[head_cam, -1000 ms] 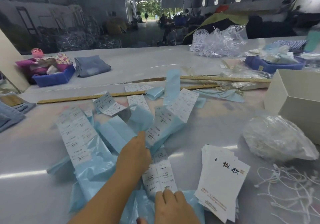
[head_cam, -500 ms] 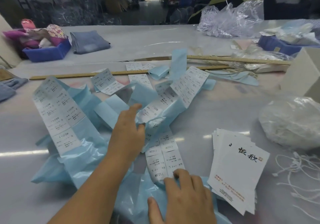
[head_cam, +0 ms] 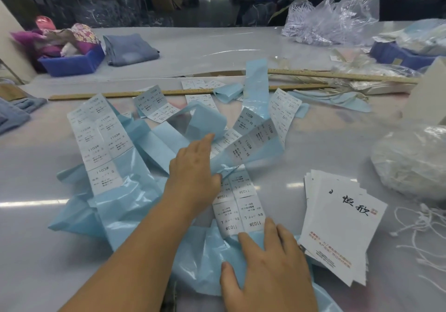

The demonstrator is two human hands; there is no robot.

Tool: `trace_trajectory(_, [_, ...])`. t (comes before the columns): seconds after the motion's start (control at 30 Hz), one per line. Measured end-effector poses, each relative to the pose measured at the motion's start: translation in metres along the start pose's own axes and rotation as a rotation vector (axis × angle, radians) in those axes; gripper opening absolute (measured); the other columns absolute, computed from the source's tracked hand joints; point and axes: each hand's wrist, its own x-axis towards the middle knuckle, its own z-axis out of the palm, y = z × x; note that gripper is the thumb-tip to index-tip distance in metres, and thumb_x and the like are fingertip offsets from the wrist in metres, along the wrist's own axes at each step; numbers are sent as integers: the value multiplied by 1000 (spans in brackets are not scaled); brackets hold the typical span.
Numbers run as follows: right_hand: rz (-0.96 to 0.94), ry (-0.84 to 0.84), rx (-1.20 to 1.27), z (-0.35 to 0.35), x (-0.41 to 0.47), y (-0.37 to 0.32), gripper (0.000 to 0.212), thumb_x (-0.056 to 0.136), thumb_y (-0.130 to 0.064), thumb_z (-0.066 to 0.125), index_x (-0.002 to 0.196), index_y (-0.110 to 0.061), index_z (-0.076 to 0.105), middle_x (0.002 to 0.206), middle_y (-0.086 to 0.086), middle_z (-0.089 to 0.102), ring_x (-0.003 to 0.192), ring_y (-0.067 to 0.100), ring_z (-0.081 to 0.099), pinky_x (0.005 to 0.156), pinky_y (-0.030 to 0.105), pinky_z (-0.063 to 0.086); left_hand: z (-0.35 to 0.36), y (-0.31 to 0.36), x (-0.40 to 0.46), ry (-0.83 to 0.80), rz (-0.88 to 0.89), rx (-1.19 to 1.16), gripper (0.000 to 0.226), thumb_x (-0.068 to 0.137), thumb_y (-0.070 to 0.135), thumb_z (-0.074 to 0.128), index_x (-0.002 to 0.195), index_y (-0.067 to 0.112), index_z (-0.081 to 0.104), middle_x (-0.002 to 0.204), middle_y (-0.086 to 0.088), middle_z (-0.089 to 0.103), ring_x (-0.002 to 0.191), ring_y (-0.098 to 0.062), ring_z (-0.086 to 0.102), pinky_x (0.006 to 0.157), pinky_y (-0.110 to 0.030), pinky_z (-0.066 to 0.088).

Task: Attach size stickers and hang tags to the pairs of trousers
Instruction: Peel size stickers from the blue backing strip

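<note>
Long strips of white size stickers on pale blue backing lie tangled on the grey table (head_cam: 325,143): an S strip (head_cam: 101,140) at the left, an XS strip (head_cam: 251,143) raised in the middle, an L strip (head_cam: 237,205) close to me. My left hand (head_cam: 193,169) reaches into the tangle, and its thumb pinches the crumpled blue backing of the XS strip. My right hand (head_cam: 268,263) lies flat on blue backing, fingertips at the near end of the L strip. A fanned stack of white hang tags (head_cam: 342,225) lies to the right. Folded blue trousers (head_cam: 130,48) lie at the back left.
Loose white tag strings (head_cam: 424,225) and a plastic bag of strings (head_cam: 410,159) lie at the right, below a white box (head_cam: 432,94). A wooden ruler (head_cam: 120,94) crosses the table. Blue bins stand at back left (head_cam: 72,63) and back right (head_cam: 395,54), beside clear plastic bags (head_cam: 330,19).
My right hand has slid forward into view onto the blue backing by the L strip. My left hand has taken hold of the XS strip, which now stands raised.
</note>
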Motion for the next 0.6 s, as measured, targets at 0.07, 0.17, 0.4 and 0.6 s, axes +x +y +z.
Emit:
trace_trajectory(0.07, [18,-46,-16,-3,0,-1,54,29,-51,69,73,-20,79,101,23,72,86,42,70,61,53,58,-2,4,-1,20,56,58,77,87,24,67,151,31,25,138,1,43,122,-24,40,103,-38,30])
trace_trajectory(0.17, [17,-24,-43,-4,0,0,70,27,-54,76,85,-17,80,110,26,69,94,43,69,67,54,58,-10,11,-4,149,140,31,45,84,9,68,121,28,51,111,2,52,102,-23,48,92,-36,40])
trace_trajectory(0.4, [12,-183,-22,2,1,6,82,85,-63,36,153,-37,-2,158,8,-28,145,30,-22,118,45,-5,-22,22,-13,-273,164,-11,28,78,23,71,63,29,48,63,11,51,64,-11,51,57,-27,42])
trace_trajectory(0.6, [42,-207,-42,6,1,5,82,85,-64,35,151,-41,-8,151,19,-38,141,36,-30,118,45,-4,-18,8,-12,-491,18,59,10,78,23,71,79,30,64,78,15,62,71,3,55,62,-18,44])
